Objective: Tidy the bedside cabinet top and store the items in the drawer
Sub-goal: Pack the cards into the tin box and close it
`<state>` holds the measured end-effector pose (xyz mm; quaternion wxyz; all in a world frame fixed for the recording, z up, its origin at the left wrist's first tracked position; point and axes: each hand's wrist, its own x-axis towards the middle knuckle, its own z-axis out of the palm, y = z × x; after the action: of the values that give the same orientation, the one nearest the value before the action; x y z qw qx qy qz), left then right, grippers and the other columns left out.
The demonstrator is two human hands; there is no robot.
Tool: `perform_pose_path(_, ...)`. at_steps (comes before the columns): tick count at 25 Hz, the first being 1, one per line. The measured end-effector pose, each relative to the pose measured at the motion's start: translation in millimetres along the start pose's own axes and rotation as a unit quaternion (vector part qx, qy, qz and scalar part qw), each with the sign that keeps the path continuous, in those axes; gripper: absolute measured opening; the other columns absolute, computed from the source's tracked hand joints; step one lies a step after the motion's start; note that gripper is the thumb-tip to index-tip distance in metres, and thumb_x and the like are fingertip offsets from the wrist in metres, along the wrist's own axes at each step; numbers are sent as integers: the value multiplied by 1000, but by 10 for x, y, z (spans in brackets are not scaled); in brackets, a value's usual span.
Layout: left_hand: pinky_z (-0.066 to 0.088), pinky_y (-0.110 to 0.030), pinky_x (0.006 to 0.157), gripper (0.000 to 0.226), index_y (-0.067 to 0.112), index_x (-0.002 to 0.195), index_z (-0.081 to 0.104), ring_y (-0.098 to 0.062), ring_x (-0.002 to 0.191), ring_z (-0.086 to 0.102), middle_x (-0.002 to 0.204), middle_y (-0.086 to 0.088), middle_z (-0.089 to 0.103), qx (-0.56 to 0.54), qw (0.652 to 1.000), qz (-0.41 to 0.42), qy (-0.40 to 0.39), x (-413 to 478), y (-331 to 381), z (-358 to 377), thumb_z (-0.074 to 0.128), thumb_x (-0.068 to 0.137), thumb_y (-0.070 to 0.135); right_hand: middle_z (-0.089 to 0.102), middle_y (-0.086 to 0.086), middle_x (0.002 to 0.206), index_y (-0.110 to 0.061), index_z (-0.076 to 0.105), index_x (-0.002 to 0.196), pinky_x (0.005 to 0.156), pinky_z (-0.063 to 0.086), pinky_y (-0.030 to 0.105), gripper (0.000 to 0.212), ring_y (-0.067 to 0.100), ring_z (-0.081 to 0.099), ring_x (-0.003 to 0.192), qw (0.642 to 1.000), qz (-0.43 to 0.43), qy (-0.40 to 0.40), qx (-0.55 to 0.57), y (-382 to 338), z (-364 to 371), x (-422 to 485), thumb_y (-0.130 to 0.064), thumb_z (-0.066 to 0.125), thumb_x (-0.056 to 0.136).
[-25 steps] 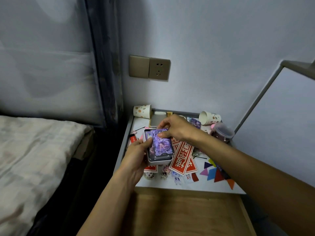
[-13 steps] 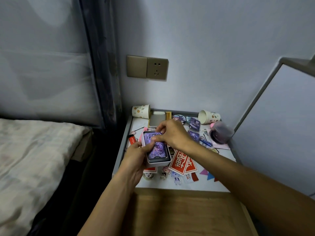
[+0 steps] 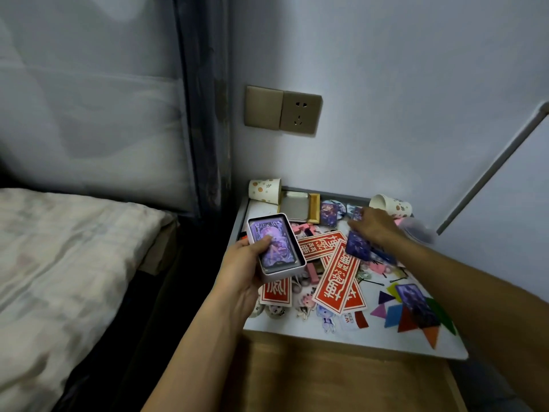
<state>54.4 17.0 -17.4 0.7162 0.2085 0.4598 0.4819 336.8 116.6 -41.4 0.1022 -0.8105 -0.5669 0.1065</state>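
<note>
My left hand (image 3: 245, 273) grips a small white tin (image 3: 283, 270) with purple picture cards (image 3: 274, 245) stacked inside, thumb lying on the top card, above the cabinet's left edge. My right hand (image 3: 372, 226) reaches over the back right of the white cabinet top (image 3: 297, 325), its fingers on a purple card (image 3: 357, 244) among the clutter. More purple cards lie at the back (image 3: 329, 214) and front right (image 3: 417, 304). Red paper strips (image 3: 337, 278) lie across the middle. The open wooden drawer (image 3: 326, 379) sits below the front edge.
Two paper cups lie tipped at the back, one left (image 3: 265, 190) and one right (image 3: 393, 206). A tin lid (image 3: 294, 205) rests by the back rail. Coloured shapes (image 3: 395, 315), stickers and hairpins litter the front. A bed (image 3: 59, 263) stands on the left; a wall socket (image 3: 283, 110) sits above.
My right hand left the tin and moved right and back to a card on the cabinet. My left hand shifted the tin to the left.
</note>
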Motion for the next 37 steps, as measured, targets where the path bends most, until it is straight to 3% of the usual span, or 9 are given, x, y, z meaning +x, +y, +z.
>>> perform_pose_path(4,56,-31,53,19,0,110,64,-25,70,74,90,-17,75,-4,1000,-3,3,107,34,-52,58,93,7,62,18,115,-8,55,118,76,51,37,44,34,62,96,998,37,3,-42,-26,250,303,-45,51,95)
perform_pose_path(8,59,-33,58,19,1,110,65,-26,74,74,94,-18,75,9,1000,3,0,145,68,-79,58,94,8,56,22,122,-6,59,121,86,51,41,34,39,58,103,995,97,34,-14,-36,373,485,-28,54,95)
perform_pose_path(12,61,-37,65,22,-2,113,64,-28,77,74,97,-20,74,4,1000,6,-2,130,95,-84,56,94,7,50,24,128,-2,56,117,87,50,43,42,40,52,109,988,139,56,41,-17,353,514,-30,67,87)
perform_pose_path(16,60,-42,72,24,-3,115,63,-30,81,73,98,-20,74,11,1000,4,1,91,108,-71,57,94,8,51,22,121,-3,53,120,86,53,48,45,38,53,104,985,71,109,110,-96,313,460,-24,69,84)
perform_pose_path(21,49,-59,96,25,-1,116,63,-39,97,69,101,-22,73,6,1000,4,9,83,140,-118,57,94,10,65,17,107,-3,58,114,78,55,38,40,32,63,93,989,20,55,133,-352,339,402,-21,73,82)
perform_pose_path(26,55,-52,87,23,-2,114,64,-34,84,73,98,-22,74,-2,1000,8,7,95,165,-156,56,95,9,55,22,127,-1,51,127,97,49,44,62,37,54,116,990,88,26,110,-480,479,460,-28,79,79)
perform_pose_path(30,57,-50,84,23,-2,114,64,-34,84,73,98,-22,74,-12,1000,12,3,122,181,-184,56,94,8,56,20,123,-1,51,123,89,50,37,60,32,58,108,987,118,21,111,-504,452,519,-26,81,78)
perform_pose_path(32,57,-49,83,23,-2,114,64,-33,85,73,98,-22,74,-10,1000,16,2,128,175,-189,56,94,8,55,21,124,0,51,126,92,47,41,62,36,56,113,985,105,-2,137,-452,406,551,-22,81,76)
perform_pose_path(37,58,-46,78,22,-1,113,64,-32,81,73,99,-22,73,-4,1000,11,-1,122,163,-173,55,95,8,48,24,131,2,41,131,97,41,45,50,40,48,120,973,132,89,168,-366,295,504,-11,60,88)
